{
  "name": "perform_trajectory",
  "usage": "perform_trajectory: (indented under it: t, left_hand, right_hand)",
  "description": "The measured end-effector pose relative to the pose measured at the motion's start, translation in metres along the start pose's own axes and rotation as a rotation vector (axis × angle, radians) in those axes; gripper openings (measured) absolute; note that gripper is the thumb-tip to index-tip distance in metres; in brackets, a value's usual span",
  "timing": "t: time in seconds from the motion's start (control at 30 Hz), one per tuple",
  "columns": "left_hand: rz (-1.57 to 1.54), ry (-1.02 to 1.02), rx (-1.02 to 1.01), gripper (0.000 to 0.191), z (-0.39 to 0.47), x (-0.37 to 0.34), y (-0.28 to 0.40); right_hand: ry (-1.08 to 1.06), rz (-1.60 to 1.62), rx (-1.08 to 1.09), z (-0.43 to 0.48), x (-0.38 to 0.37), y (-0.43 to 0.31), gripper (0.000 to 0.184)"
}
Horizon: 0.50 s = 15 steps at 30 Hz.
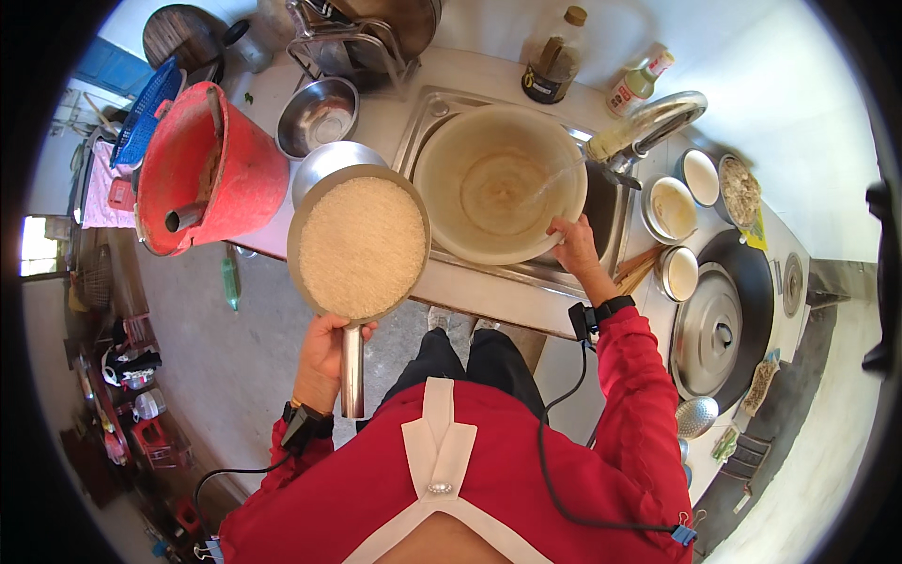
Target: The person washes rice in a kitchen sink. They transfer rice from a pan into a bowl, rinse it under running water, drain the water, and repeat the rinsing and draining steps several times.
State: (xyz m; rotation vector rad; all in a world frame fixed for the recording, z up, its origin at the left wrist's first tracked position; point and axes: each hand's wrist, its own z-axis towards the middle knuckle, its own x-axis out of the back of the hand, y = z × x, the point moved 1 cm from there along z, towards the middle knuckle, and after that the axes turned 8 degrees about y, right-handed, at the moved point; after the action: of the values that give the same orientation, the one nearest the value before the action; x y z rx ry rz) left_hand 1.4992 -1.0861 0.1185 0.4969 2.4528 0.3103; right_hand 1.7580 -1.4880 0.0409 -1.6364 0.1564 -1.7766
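Observation:
My left hand (325, 356) grips a metal-handled ladle (353, 374) at the neck, and its round bowl is full of pale grains (361, 248) that look like rice. My right hand (576, 247) holds the near right rim of a large cream plastic basin (504, 155), the thumb over the edge. This basin stands in the steel sink (423, 137), left of the faucet (652, 127), and a thin stream of water falls into it. A round silvery metal vessel (337, 166) is partly hidden behind the ladle's bowl.
Left on the counter are a red bucket (250, 169) with a metal tube inside and a steel bowl (317, 118). Bottles (553, 67) stand behind the sink. On the right are stacked bowls (669, 208), chopsticks (638, 269) and a wok (740, 310) with a metal lid (707, 330).

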Motion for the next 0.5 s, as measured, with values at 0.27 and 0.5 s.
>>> perform_trajectory:
  t: [0.27,0.5]
  left_hand:
    - [-0.051,-0.131,0.025,0.044,0.003,0.007,0.025]
    - [-0.060,-0.096,-0.032,0.051,-0.008,0.032,0.045]
  right_hand:
    - [-0.015,0.053,-0.212,-0.034,0.071,-0.048,0.023]
    - [-0.042,0.185,-0.109,-0.074,0.057,-0.103,0.025]
